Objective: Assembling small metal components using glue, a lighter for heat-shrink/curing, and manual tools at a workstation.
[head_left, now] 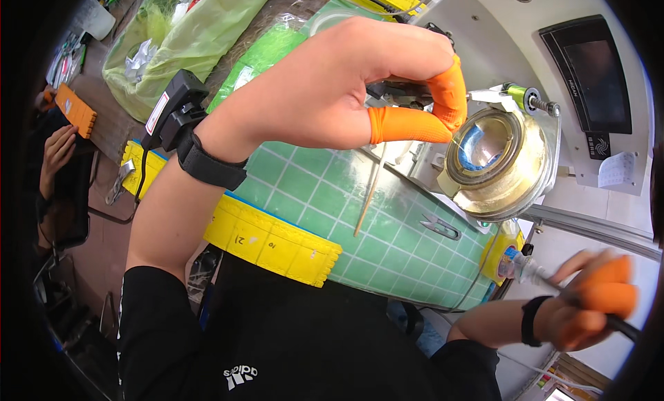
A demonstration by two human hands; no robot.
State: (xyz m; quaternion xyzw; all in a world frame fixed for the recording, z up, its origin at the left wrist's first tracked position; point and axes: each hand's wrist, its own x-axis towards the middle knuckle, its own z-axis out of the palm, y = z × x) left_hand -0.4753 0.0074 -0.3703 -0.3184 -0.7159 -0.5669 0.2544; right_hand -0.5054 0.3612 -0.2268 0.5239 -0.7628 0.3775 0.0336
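Orange finger cots cover the thumb and index finger of my left hand (408,89), which are pinched together at the left rim of a round brass-coloured machine head (501,162). Whatever lies between those fingertips is too small to make out. Inside the head's ring sits a shiny, bowl-like centre with a blue band (472,148). Off to the right, my right hand (588,307), also in orange finger cots, is smeared by motion. Its fingers are closed round a dark, slim-handled tool (621,326) whose kind I cannot tell.
Thread snips (440,226) and a thin wooden stick (370,193) lie on the green gridded mat (332,193). Yellow strips (270,242) line the near edge. A dark screen (595,76) is on the machine. A plastic bag (200,48) stands far left; another person's hand (60,148) is beyond.
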